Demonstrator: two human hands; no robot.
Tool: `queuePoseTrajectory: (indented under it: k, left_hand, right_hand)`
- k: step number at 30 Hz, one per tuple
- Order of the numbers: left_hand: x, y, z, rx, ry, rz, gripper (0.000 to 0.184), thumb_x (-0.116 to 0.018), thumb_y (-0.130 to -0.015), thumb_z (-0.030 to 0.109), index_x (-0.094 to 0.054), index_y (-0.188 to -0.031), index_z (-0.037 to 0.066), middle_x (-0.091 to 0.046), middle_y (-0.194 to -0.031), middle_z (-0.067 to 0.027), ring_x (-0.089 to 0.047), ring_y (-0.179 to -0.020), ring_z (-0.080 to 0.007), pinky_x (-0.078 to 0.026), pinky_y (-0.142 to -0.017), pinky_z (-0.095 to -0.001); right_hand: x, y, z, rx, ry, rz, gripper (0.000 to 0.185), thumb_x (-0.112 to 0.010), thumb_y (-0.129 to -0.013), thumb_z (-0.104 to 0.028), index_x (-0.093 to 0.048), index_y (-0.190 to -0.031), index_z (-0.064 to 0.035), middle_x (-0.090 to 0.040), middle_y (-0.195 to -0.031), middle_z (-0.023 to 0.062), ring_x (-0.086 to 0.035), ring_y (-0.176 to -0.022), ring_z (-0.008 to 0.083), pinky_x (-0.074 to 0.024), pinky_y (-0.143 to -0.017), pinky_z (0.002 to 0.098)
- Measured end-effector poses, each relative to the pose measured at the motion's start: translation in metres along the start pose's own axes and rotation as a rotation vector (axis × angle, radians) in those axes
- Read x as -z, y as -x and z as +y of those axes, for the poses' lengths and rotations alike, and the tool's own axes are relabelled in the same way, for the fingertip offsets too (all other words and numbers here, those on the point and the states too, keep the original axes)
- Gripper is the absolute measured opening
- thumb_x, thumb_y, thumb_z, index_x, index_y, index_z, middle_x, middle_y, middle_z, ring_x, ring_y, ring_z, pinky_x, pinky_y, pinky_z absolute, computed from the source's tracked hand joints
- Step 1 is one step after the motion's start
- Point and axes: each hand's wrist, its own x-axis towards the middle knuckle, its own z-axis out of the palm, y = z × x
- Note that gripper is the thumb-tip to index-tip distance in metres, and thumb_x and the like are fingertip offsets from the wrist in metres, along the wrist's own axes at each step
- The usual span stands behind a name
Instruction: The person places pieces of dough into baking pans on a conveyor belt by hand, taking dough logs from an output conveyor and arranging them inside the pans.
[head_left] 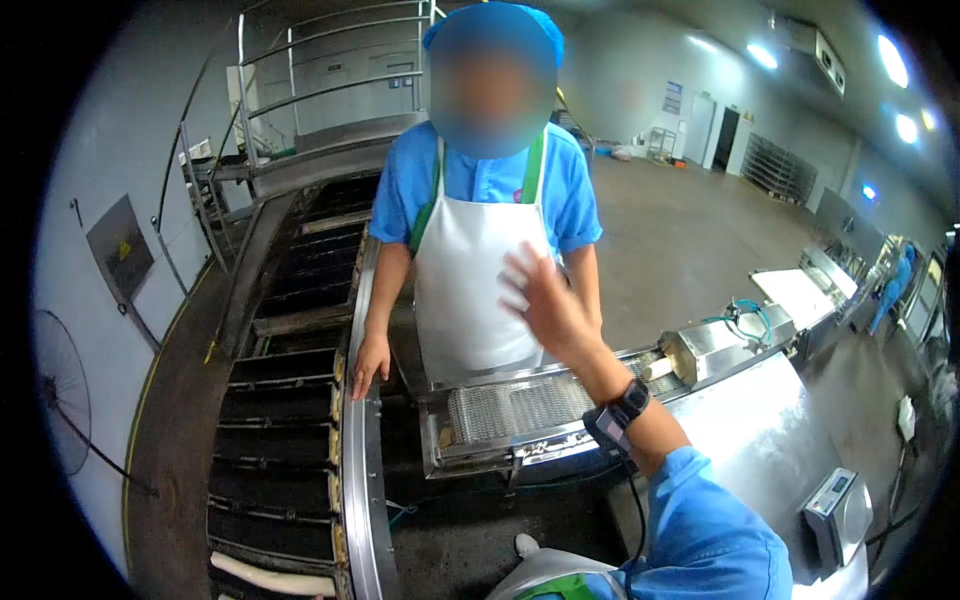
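Observation:
My right hand (548, 308) is raised in front of me, its fingers spread and slightly blurred, holding nothing. It is in front of a co-worker's white apron (470, 290) and above a metal mesh conveyor (520, 410). A dark watch-like device (622, 408) with a cable is strapped to my right wrist. On the mesh belt, a pale dough-like piece (658, 368) sits at the mouth of a metal machine (730, 345). My left hand is out of view.
Across from me stands a co-worker, one hand (371, 366) on the metal rail (362, 470). Left of it runs a line of black trays (270, 450); a long white dough-like strip (270, 577) lies in a near one. A digital scale (838, 515) stands right, by a metal table (745, 420).

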Motion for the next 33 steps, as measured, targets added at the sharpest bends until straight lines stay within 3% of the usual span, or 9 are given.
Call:
queuePoseTrajectory:
  k: [1,3,6,14,17,22,24,27,33]
  left_hand:
    - [-0.023,-0.007,-0.018,-0.144,0.044,0.013,0.027,-0.052,-0.077,0.020,-0.055,-0.096,0.001,-0.057,-0.091,-0.0148,-0.052,-0.085,-0.0312,-0.041,-0.076,-0.0367]
    - [-0.025,-0.026,0.014,-0.019,0.106,-0.091,0.028,-0.050,-0.078,0.020,-0.054,-0.098,0.002,-0.054,-0.097,-0.0168,-0.049,-0.089,-0.0321,-0.039,-0.079,-0.0370]
    - [-0.041,-0.046,0.024,0.067,0.106,-0.202,0.032,-0.048,-0.079,0.022,-0.050,-0.104,0.002,-0.050,-0.104,-0.0177,-0.043,-0.098,-0.0325,-0.034,-0.085,-0.0376]
    - [-0.053,-0.077,0.049,0.041,0.038,-0.332,0.035,-0.048,-0.078,0.020,-0.047,-0.111,0.007,-0.042,-0.114,-0.0145,-0.036,-0.105,-0.0331,-0.030,-0.089,-0.0380]
    - [-0.057,-0.091,0.060,-0.016,0.036,-0.338,0.038,-0.050,-0.077,0.024,-0.046,-0.112,0.008,-0.042,-0.116,-0.0131,-0.035,-0.106,-0.0322,-0.029,-0.090,-0.0380]
    - [-0.088,-0.106,0.062,0.013,0.051,-0.460,0.045,-0.045,-0.080,0.036,-0.042,-0.117,0.010,-0.031,-0.126,-0.0133,-0.026,-0.116,-0.0318,-0.023,-0.094,-0.0398]
    - [-0.100,-0.110,0.073,0.101,0.160,-0.342,0.037,-0.054,-0.072,0.024,-0.051,-0.104,0.006,-0.045,-0.110,-0.0155,-0.036,-0.106,-0.0311,-0.029,-0.089,-0.0398]
    - [-0.093,-0.116,0.093,0.131,0.179,-0.414,0.037,-0.053,-0.074,0.027,-0.051,-0.105,0.007,-0.041,-0.115,-0.0143,-0.031,-0.111,-0.0313,-0.028,-0.090,-0.0404]
    - [-0.107,-0.126,0.100,0.069,0.176,-0.429,0.038,-0.053,-0.075,0.028,-0.049,-0.107,0.008,-0.039,-0.117,-0.0124,-0.029,-0.112,-0.0295,-0.025,-0.092,-0.0395]
  right_hand:
    - [0.003,0.009,0.013,-0.143,0.018,-0.051,0.057,-0.033,-0.084,-0.044,-0.012,-0.130,-0.0170,-0.019,-0.132,0.0078,-0.027,-0.115,0.0233,-0.0253,-0.092,0.0381]
    - [0.005,0.034,0.041,-0.399,0.114,-0.120,0.067,-0.032,-0.081,-0.053,-0.007,-0.131,-0.0157,-0.014,-0.133,0.0123,-0.023,-0.117,0.0268,-0.0257,-0.092,0.0395]
    - [0.018,0.071,0.058,-0.525,0.088,-0.126,0.070,-0.029,-0.079,-0.056,-0.005,-0.130,-0.0141,-0.008,-0.134,0.0138,-0.015,-0.121,0.0296,-0.0218,-0.095,0.0413]
    - [0.086,0.035,-0.038,0.123,0.116,0.367,0.058,-0.023,-0.082,-0.053,-0.016,-0.128,-0.0172,-0.026,-0.128,0.0064,-0.028,-0.115,0.0235,-0.0220,-0.093,0.0418]
    - [0.087,0.004,-0.042,0.132,0.073,0.271,0.062,-0.031,-0.081,-0.053,-0.018,-0.128,-0.0144,-0.029,-0.125,0.0046,-0.032,-0.108,0.0209,-0.0270,-0.089,0.0385]
    - [0.061,0.026,0.033,-0.365,0.181,-0.130,0.066,-0.027,-0.081,-0.055,-0.016,-0.129,-0.0100,-0.027,-0.127,0.0152,-0.025,-0.117,0.0283,-0.0243,-0.094,0.0412]
    - [0.060,0.053,0.056,-0.561,0.203,-0.212,0.069,-0.025,-0.080,-0.056,-0.015,-0.128,-0.0065,-0.027,-0.125,0.0198,-0.025,-0.117,0.0310,-0.0244,-0.095,0.0432]
    - [0.074,0.084,0.089,-0.791,0.239,-0.205,0.068,-0.024,-0.082,-0.052,-0.017,-0.127,-0.0012,-0.033,-0.119,0.0258,-0.036,-0.110,0.0327,-0.0330,-0.090,0.0409]
    - [0.120,0.105,0.107,-0.884,0.220,-0.011,0.070,-0.035,-0.080,-0.052,-0.020,-0.125,0.0006,-0.043,-0.112,0.0215,-0.044,-0.102,0.0296,-0.0376,-0.085,0.0392]
